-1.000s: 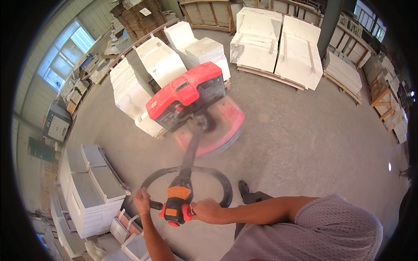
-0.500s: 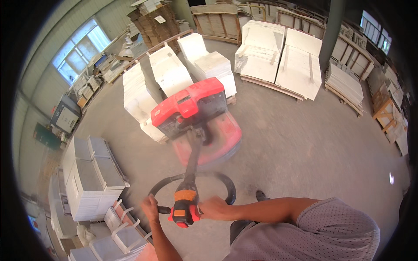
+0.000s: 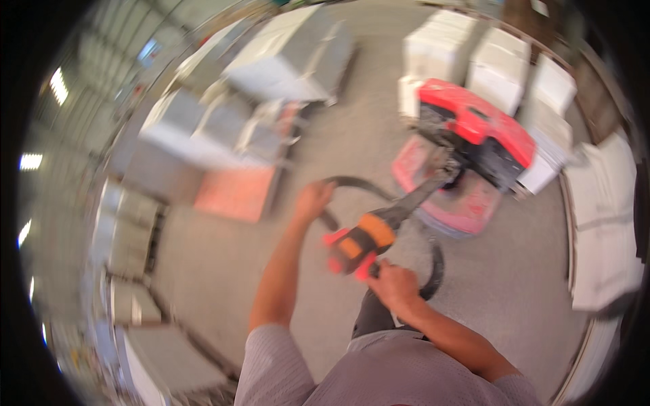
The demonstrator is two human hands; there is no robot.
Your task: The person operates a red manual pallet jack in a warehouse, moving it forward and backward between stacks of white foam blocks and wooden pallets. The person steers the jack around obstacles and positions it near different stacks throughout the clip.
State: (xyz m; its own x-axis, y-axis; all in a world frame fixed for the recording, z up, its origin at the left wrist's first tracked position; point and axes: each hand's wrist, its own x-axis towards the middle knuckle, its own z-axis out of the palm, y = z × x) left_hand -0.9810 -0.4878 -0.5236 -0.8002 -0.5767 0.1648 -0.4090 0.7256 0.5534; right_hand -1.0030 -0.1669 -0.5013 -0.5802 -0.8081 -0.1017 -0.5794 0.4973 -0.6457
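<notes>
The red pallet truck [image 3: 477, 125] I was holding stood right of centre in the upper half of the frame, turned at a slant. Its upper housing was bright glossy red on top, dented in the middle by a notch, with a dark grey, dusty-looking face below. Beneath that spread a wide base [image 3: 467, 210], rounded at its near edge and faded to a chalky pink. A scuffed dark stem [image 3: 416, 199] slanted down and left from it to the control head [image 3: 359, 243], black with two orange patches and blurred red parts at its end. A black loop [image 3: 359, 182] curved round that head.

My left grip [image 3: 313, 201] was curled closed at the loop's left side, though blur hid exactly where each finger lay. My right grip [image 3: 398, 284] was closed on the short handle beside the control head's red part.

Below, my grey-mauve shirt [image 3: 406, 369] filled the bottom of the frame. White slab stacks [image 3: 500, 68] rose just beyond the housing at the upper right. More pale stacks [image 3: 284, 54] sat at the upper left, near an orange-pink panel [image 3: 233, 193], all above the dusty grey floor [image 3: 203, 277].
</notes>
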